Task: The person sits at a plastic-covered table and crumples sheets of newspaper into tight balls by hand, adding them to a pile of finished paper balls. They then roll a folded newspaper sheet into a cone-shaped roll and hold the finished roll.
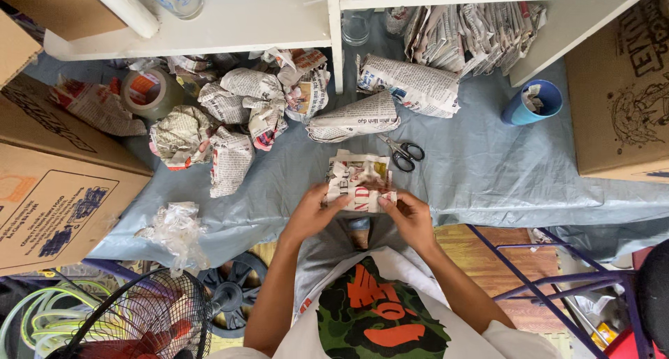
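There is a single view, from a camera worn on the person's head, looking almost straight down. It sits close above the two hands, left hand (311, 212) and right hand (411, 218), which meet just below the centre of the picture. The person's own chest and forearms enter from 6 o'clock. The view faces forward toward 12 o'clock, where the white shelf (230, 24) runs along the top edge. Cardboard boxes (49, 185) close the frame at 9 and 3 o'clock, and a fan (150, 317) sits at 7 o'clock.
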Action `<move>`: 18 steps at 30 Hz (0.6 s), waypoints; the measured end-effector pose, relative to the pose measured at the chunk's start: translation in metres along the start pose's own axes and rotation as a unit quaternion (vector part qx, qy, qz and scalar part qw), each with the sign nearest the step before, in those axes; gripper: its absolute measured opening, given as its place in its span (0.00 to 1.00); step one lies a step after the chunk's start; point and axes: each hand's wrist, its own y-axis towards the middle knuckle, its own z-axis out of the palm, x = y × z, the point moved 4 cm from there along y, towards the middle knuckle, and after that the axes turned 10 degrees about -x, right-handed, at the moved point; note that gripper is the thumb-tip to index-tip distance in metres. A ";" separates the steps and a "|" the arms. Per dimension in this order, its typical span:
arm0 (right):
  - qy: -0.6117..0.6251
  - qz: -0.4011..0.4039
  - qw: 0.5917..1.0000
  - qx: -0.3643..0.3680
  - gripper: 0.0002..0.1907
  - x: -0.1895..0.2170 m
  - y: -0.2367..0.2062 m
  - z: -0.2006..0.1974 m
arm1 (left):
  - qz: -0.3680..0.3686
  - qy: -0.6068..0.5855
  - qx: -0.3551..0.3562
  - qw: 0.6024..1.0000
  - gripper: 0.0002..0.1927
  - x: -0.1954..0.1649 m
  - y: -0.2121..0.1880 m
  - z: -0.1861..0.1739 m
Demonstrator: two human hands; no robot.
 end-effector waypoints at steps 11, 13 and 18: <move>-0.158 -0.009 0.984 -0.083 0.14 0.045 0.024 0.012 | 0.033 0.204 -0.174 0.963 0.21 0.007 0.023 0.007; -0.172 0.039 0.980 -0.094 0.19 0.045 0.027 0.013 | 0.003 0.269 -0.192 0.944 0.23 0.006 0.029 0.012; -0.385 -0.342 0.855 -0.060 0.22 0.077 0.021 0.035 | 0.018 0.313 -0.238 0.919 0.22 0.006 0.034 0.017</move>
